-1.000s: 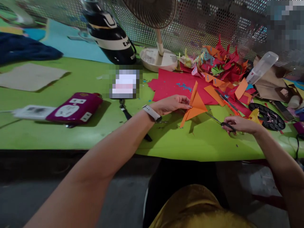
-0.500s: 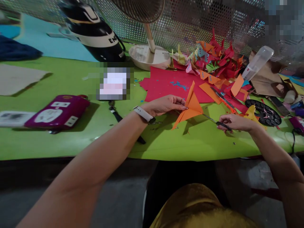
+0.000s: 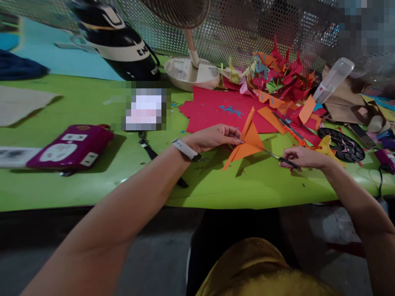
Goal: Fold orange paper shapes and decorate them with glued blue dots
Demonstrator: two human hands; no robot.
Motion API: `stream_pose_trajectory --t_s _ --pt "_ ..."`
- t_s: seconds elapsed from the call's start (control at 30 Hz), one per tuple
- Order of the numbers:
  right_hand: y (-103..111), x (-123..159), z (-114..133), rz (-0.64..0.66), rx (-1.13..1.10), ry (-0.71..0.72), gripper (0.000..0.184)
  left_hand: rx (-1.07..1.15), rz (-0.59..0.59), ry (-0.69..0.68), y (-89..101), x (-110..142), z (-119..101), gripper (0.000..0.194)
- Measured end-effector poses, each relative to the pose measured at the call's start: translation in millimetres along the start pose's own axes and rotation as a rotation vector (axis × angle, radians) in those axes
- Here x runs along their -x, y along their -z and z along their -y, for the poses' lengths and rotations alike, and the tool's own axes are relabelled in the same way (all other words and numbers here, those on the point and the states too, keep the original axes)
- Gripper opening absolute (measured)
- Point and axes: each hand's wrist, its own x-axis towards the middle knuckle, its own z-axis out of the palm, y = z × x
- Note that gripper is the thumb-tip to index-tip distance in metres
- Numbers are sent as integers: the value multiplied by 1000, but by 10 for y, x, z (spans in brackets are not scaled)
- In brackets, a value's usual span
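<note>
My left hand [image 3: 220, 136] pinches a folded orange paper [image 3: 251, 142] with the thumb and fingertips, holding it above the green tabletop. The paper has a broad triangular flap and narrow points sticking up and down. Closed around dark handles, my right hand [image 3: 300, 158] holds slim scissors [image 3: 273, 154] with thin metal blades. Their tips meet the right corner of the orange paper; how far the blades are apart is too small to tell. A craft knife [image 3: 291, 129] with orange parts lies behind the scissors.
Red paper [image 3: 206, 107] strewn with blue bits lies behind my hands. Many folded paper pieces [image 3: 277, 78] are heaped beyond it. A black round tray [image 3: 347, 146] is right, a purple power strip [image 3: 74, 146] left. A bottle [image 3: 123, 49] and fan [image 3: 191, 74] stand behind.
The scissors have shifted slightly left, their tips now overlapping the corner of the orange paper. My left hand keeps its pinch; the whole view has moved a little.
</note>
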Motion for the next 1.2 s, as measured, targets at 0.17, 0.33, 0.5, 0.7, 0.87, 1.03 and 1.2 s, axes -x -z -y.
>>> stream_pose_trajectory --t_s 0.17,0.33,0.5,0.7,0.87,1.03,1.2 --pt "-7 -12 -14 12 -4 22 49 4 17 -8 8 -16 17 21" --pt "-16 -28 -30 2 -7 31 51 -5 20 -17 16 -20 29 20" --pt "-13 -34 -54 3 -8 47 51 -9 20 -17 6 -16 16 18" --pt "-16 -46 -93 2 -18 59 49 10 12 -5 -9 -4 3 17" --pt "-45 -41 -105 -8 -71 84 46 -3 17 -3 3 -11 12 20" --pt "-76 -34 -94 -13 -123 60 46 20 9 0 12 -12 16 21" --pt "-98 -42 -122 -23 -159 60 47 -2 5 -16 9 -7 6 19"
